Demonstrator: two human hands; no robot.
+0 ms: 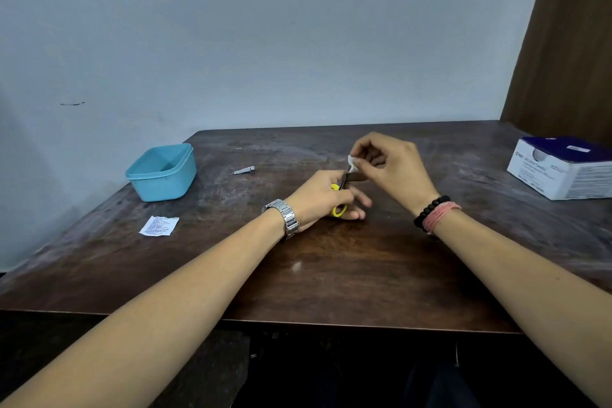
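Observation:
My left hand [323,199] grips a pair of yellow-handled scissors [339,197] near the middle of the dark wooden table [331,275]; its fingers are through the handles and the blades point up and away. Just above and to the right, my right hand [389,169] pinches a small white swab [351,161] between thumb and forefinger, right at the tips of the blades. Most of the blades are hidden between the two hands. A metal watch sits on my left wrist, and bead and thread bracelets on my right.
A light blue plastic tub [162,172] stands at the table's left edge. A nail clipper [244,170] lies beyond my left hand. A torn white printed wrapper [159,226] lies front left. A white and blue box [563,167] sits at the right edge. A wall stands behind.

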